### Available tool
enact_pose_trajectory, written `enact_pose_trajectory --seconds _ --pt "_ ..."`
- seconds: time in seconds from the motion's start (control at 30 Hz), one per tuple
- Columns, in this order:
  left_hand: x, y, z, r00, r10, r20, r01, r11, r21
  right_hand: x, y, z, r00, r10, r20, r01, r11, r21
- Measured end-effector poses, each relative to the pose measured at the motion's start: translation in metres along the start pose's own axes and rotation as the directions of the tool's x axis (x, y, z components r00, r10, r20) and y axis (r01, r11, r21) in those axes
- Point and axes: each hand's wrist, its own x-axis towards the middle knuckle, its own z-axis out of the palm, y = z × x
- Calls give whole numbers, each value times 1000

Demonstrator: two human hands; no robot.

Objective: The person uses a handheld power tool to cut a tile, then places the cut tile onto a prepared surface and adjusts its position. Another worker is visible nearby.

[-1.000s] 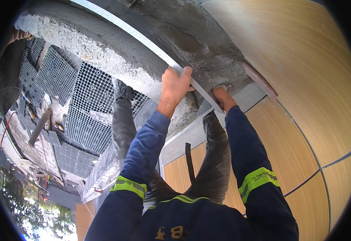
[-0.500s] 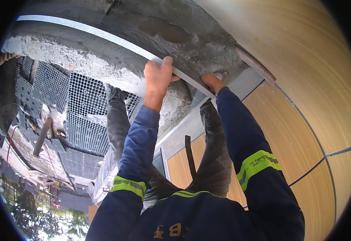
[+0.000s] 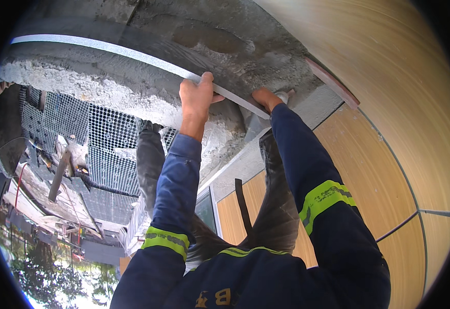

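A long, pale metal straightedge (image 3: 132, 57) lies across the grey concrete ledge (image 3: 220, 46), running from the far left to just in front of my right hand. My left hand (image 3: 196, 98) is closed round it right of its middle, thumb on top. My right hand (image 3: 266, 99) is curled against the far side of the bar near its right end; its fingertips are hidden. Right beside that hand is a small pale, rounded object (image 3: 282, 96), too little of it showing to name. Wet-looking grey mortar (image 3: 204, 41) with drag marks covers the surface beyond the bar.
A thin reddish strip (image 3: 333, 82) stands against the wood-grain panels (image 3: 390, 77) on the right. Below the ledge's rough near edge, at left, lie black perforated sheets (image 3: 111, 139) and a post-like piece (image 3: 59, 176). My legs (image 3: 276, 190) are close under the ledge.
The view has turned slightly, so the straightedge's left end appears lower. Both hands keep their places on the bar, with little visible movement along the ledge.
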Motion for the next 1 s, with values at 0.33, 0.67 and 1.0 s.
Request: enact_pose_trajectory --seconds 0.33,0.67,1.0 --pt "6 0 6 1000 0 19 0 1000 2 8 8 -7 998 61 -1 -60 995 81" --pt "-2 8 2 997 -21 78 17 998 58 51 6 -55 974 -222 38 200 931 306" --pt "18 -22 -23 997 -71 -20 73 991 110 180 -1 21 903 -430 14 428 901 74"
